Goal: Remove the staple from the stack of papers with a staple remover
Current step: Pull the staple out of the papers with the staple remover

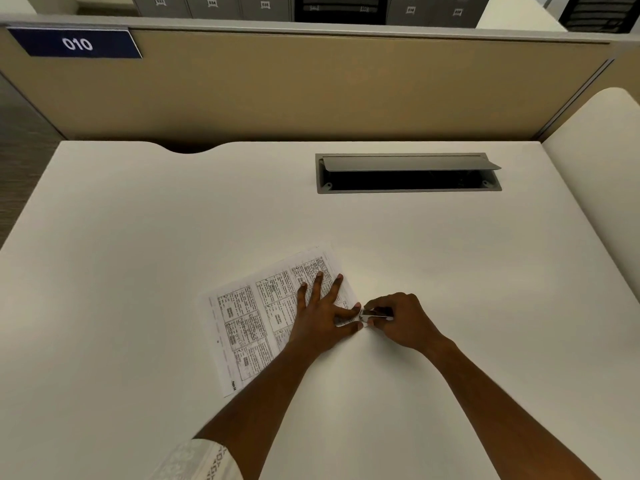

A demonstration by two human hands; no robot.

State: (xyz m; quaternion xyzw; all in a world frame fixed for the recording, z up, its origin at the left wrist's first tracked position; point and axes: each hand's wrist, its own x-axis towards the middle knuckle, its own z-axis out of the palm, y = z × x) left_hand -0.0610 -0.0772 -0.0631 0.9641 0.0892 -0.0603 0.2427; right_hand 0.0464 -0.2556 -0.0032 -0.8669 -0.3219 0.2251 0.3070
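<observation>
A stack of printed papers point(252, 320) lies at an angle on the white desk point(138, 237). My left hand point(320, 315) presses flat on the stack with fingers spread, its thumb and forefinger framing the paper's right corner. My right hand point(401, 322) grips a small metal staple remover point(375, 314), whose jaws touch that corner between my left thumb and forefinger. The staple itself is too small to make out.
An open grey cable hatch point(408, 173) is set into the desk at the back right. A tan partition point(311, 84) with a blue "010" sign point(76, 43) stands behind the desk. A second white desk point(602, 168) adjoins on the right.
</observation>
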